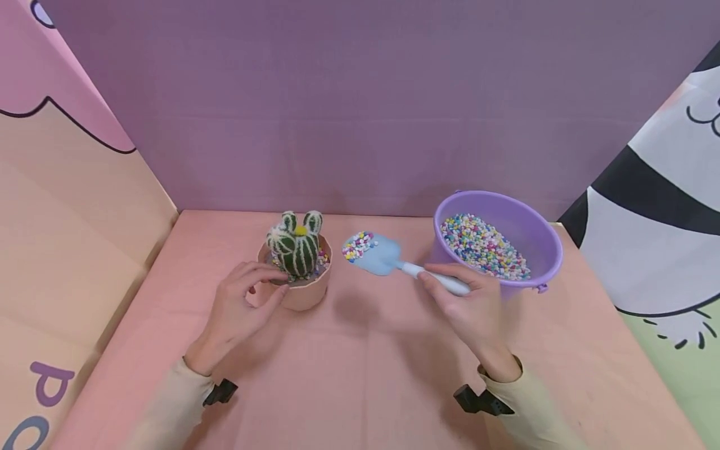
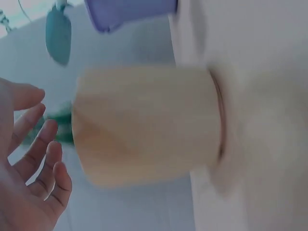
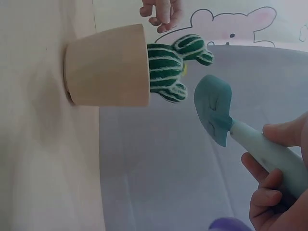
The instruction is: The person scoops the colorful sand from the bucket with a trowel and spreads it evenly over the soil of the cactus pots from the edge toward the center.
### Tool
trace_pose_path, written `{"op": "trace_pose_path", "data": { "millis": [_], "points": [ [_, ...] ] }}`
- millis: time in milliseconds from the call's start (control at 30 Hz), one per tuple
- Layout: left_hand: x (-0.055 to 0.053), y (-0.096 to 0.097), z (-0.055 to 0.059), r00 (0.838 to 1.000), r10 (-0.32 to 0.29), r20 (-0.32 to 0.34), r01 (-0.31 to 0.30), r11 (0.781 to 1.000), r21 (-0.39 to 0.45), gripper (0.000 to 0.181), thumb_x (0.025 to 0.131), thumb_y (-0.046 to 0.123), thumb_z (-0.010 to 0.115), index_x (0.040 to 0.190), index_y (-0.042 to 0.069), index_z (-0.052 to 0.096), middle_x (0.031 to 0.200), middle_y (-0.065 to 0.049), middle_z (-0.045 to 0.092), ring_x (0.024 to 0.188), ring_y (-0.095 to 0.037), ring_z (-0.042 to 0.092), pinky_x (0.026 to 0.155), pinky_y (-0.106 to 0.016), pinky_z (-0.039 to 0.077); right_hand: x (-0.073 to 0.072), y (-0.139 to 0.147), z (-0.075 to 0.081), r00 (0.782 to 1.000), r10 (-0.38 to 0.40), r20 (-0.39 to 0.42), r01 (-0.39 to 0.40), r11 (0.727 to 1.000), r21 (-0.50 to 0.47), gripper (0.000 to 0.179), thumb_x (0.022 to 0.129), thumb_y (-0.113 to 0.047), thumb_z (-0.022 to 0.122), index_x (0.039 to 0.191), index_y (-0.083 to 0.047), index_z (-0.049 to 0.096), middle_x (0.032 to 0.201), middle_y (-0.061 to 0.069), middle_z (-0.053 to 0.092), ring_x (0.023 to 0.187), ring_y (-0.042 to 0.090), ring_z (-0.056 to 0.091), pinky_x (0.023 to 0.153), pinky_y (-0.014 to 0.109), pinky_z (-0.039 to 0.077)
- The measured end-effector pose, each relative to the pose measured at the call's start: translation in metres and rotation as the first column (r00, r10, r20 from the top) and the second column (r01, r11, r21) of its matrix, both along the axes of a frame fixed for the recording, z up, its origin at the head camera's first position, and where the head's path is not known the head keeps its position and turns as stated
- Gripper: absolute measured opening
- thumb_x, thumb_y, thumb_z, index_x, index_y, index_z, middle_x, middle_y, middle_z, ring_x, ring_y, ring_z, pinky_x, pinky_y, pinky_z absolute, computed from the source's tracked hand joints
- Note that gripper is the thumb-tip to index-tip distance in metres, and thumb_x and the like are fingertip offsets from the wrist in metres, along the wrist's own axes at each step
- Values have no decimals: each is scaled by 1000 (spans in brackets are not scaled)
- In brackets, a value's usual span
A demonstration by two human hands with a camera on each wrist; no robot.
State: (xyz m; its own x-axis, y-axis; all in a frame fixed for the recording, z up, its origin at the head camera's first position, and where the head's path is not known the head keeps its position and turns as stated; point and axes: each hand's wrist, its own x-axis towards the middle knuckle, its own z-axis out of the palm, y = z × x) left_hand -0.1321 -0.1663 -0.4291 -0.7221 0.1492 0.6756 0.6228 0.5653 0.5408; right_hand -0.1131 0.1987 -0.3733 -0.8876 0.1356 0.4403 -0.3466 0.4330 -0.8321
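Note:
A small toy shovel [image 1: 384, 255] with a blue blade and a pale handle is held by my right hand [image 1: 471, 307], its fingers and thumb around the handle. Colourful beads [image 1: 358, 246] lie at the tip of the blade, which is raised above the table between pot and bucket. On the left stands a beige pot [image 1: 306, 296] holding a green cactus with white stripes [image 1: 298, 257]. My left hand [image 1: 236, 307] hovers by the pot's rim with loosely bent fingers. In the left wrist view, these fingers [image 2: 34, 156] hold nothing.
A purple bucket [image 1: 542, 247] partly filled with multicoloured beads [image 1: 485, 247] stands at the back right. Behind the pink-covered table [image 1: 337, 375] rises a purple backdrop [image 1: 360, 112]. Printed panels flank it on both sides.

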Motion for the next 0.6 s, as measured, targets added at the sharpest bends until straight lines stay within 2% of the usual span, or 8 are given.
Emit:
{"op": "trace_pose_path", "data": {
  "millis": [133, 200, 333, 600],
  "points": [
    [-5, -24, -4, 997, 39, 61, -38, 999, -15, 21, 83, 5, 85, 104, 10, 81, 110, -3, 77, 103, -16, 64, 75, -23, 46, -6, -11, -5, 999, 35, 5, -35, 999, -19, 16, 87, -5, 87, 103, -8, 86, 91, 7, 82, 72, 5, 68, 65, 17, 54],
    [-8, -32, -5, 994, 40, 102, -37, 999, -31, 25, 84, 8, 85, 108, 10, 80, 116, -4, 76, 109, -16, 63, 78, -24, 47, -9, -17, -7, 999, 48, 7, -48, 999, -17, 16, 87, -7, 87, 102, -7, 86, 92, 12, 82, 70, 4, 68, 64, 17, 54],
    [-14, -42, -9, 985, 21, 172, -11, 998, -56, 33, 85, 13, 86, 117, 8, 78, 129, -7, 71, 120, -20, 61, 83, -26, 48, -16, -26, -9, 998, 65, 2, -65, 998, -1, 15, 87, -9, 88, 102, -8, 86, 92, 12, 82, 71, 5, 68, 63, 17, 53],
    [-22, -50, -12, 978, 3, 209, 21, 993, -113, 51, 85, 17, 87, 132, 6, 71, 145, -13, 63, 134, -32, 57, 89, -43, 54, -27, -37, -10, 998, 68, -3, -68, 995, 70, 15, 86, -11, 89, 101, -11, 87, 93, 6, 83, 75, 9, 71, 67, 18, 54]
  ]
}}
